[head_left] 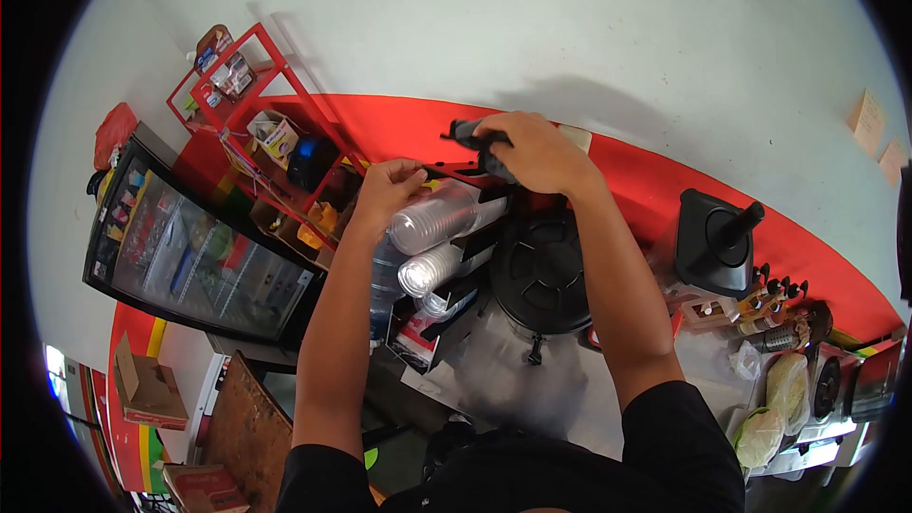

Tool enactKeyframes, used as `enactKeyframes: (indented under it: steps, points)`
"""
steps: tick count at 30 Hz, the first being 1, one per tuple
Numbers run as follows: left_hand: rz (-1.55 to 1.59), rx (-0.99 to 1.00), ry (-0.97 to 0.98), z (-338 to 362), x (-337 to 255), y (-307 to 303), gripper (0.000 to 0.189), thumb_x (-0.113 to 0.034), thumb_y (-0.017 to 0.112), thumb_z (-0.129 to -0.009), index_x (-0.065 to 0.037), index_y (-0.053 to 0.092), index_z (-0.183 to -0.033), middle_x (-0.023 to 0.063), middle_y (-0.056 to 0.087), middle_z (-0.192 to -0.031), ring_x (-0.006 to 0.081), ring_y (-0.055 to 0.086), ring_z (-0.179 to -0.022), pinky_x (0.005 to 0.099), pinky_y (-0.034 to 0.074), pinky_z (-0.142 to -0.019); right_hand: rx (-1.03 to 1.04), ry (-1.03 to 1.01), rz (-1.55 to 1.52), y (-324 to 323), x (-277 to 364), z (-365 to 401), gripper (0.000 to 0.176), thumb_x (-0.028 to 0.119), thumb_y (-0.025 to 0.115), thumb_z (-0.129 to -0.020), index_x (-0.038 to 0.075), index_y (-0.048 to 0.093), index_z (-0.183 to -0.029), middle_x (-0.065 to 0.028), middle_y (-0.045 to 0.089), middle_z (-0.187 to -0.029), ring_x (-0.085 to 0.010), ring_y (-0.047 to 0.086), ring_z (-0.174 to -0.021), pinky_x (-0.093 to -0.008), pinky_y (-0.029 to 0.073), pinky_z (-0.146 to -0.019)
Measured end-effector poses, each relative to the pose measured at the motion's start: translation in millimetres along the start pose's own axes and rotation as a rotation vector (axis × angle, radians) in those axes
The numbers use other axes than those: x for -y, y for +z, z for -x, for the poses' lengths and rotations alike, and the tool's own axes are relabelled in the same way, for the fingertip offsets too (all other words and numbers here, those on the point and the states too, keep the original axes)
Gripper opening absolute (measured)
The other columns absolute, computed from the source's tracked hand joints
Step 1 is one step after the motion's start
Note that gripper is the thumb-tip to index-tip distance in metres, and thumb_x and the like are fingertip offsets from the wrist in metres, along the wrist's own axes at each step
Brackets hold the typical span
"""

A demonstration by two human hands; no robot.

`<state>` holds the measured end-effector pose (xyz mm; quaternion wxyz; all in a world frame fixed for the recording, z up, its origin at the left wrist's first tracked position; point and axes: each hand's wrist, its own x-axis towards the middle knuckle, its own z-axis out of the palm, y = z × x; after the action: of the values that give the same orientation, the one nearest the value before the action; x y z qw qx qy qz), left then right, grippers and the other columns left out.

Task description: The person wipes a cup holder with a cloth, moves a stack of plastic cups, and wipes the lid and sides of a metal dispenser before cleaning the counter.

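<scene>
My right hand (pixel 532 152) is closed around a black object (pixel 496 161) whose kind I cannot make out, held above the cup rack close to the red wall band. My left hand (pixel 388 192) is at the rack's upper left corner, its thumb and fingers pressed together; whatever they hold is hidden. Just beside it, a stack of clear plastic cups (pixel 429 220) lies sideways in the black cup rack (pixel 410 350). Below are a second stack of clear cups (pixel 432 269) and a smaller one (pixel 439 304). Right of the rack stands a large drum with a black lid (pixel 541 271), under my right forearm.
A red shelf (pixel 309 100) with boxes and a glass-door fridge (pixel 204 247) stand at the left. A metal counter (pixel 513 385) carries a black-topped blender (pixel 714 245), pump bottles (pixel 774 290) and bags (pixel 787 389) toward the right.
</scene>
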<state>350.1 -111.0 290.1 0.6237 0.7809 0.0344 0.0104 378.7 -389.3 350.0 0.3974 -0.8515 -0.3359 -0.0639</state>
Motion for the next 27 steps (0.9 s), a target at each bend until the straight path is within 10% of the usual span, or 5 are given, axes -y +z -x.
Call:
enactKeyframes:
  steps: [11,22,27]
  points:
    - [0.054,-0.040,0.042,-4,15,1,0.023,-0.008,0.073,-0.099,0.009,0.072,-0.116,0.0122,0.076,-0.102,0.0181,0.075,-0.087,0.0293,0.061,-0.078,0.268,0.288,0.389,64,-41,-21,0.029,0.005,0.060,-0.089,0.001,0.075,-0.113,-0.0288,0.073,-0.110,-0.0466,0.070,-0.107,-0.0501,0.055,-0.097]
    - [0.297,-0.090,0.088,42,56,-11,0.024,-0.011,0.070,-0.102,0.002,0.072,-0.122,0.0066,0.075,-0.115,0.0121,0.067,-0.106,0.0273,0.050,-0.096,-0.464,0.164,-0.107,74,5,51,0.036,0.009,0.070,-0.091,-0.002,0.067,-0.126,-0.0260,0.069,-0.123,-0.0447,0.064,-0.119,-0.0459,0.049,-0.105]
    - [0.197,-0.268,0.211,101,114,-22,0.017,-0.008,0.067,-0.102,0.000,0.072,-0.117,0.0045,0.074,-0.113,0.0114,0.066,-0.105,0.0280,0.049,-0.095,-0.369,0.112,-0.111,92,21,99,0.041,0.007,0.072,-0.088,0.000,0.065,-0.128,-0.0234,0.070,-0.121,-0.0409,0.065,-0.117,-0.0427,0.050,-0.104]
